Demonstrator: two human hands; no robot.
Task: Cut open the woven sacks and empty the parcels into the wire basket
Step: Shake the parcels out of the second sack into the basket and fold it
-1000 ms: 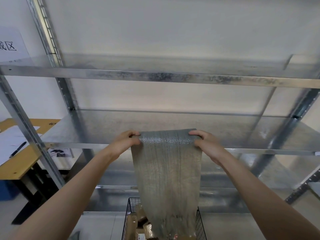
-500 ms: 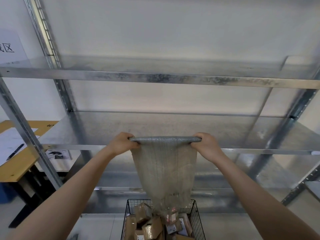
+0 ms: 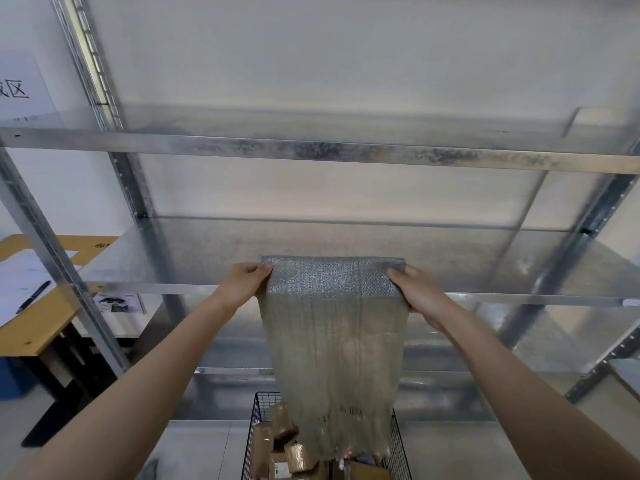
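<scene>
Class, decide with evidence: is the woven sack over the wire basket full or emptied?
Emptied, apparently: the woven sack hangs flat and limp from the left hand and right hand, with parcels in the wire basket below.

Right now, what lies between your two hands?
In the head view, only the woven sack: its upper end spans from the left hand, gripping one corner, to the right hand on the other; its lower end hangs over the wire basket.

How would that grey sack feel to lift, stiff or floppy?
Probably floppy: the sack hangs limp from the left hand and right hand. Likely light, since it drapes flat and light shows through it. Its frayed end might snag the basket.
</scene>
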